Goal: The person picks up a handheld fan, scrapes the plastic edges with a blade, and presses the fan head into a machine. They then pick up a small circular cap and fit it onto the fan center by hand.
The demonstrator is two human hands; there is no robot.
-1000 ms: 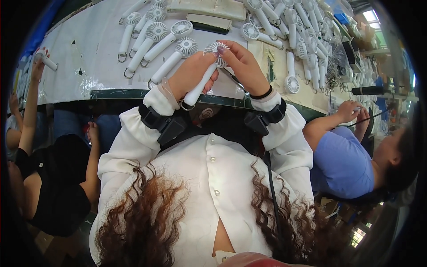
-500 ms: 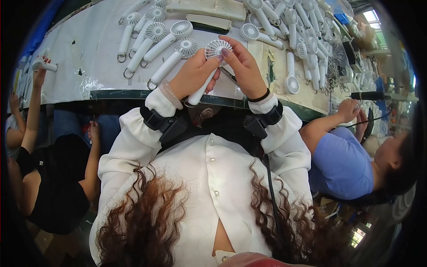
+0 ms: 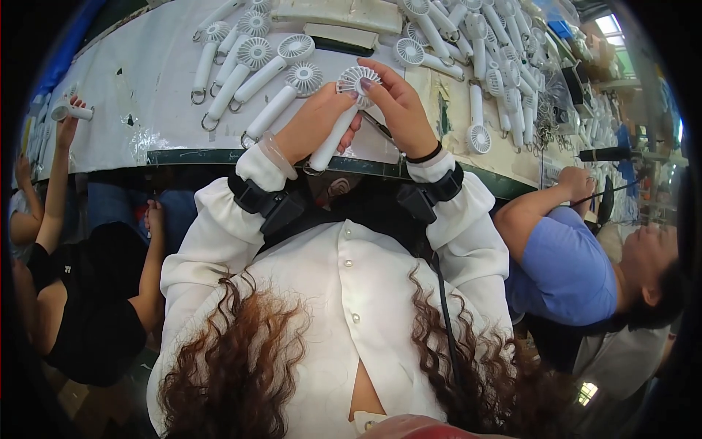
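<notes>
A white handheld fan is between my two hands at the table's front edge. Its round slatted head points away from me, and the handle slants down to the left with a metal ring at its end. My left hand is closed around the upper handle, thumb near the head. My right hand grips the fan head, thumb on its face and fingers at the rim. A thin dark tool shows under my right palm; whether that hand holds it is unclear.
Several white fans lie to the left on the white table. More fans are heaped at the right. A dark-edged box lies behind my hands. Co-workers sit on both sides; the right one wears a blue top.
My hands and the fan stay almost in place. The co-worker at the right has shifted their head and hands slightly.
</notes>
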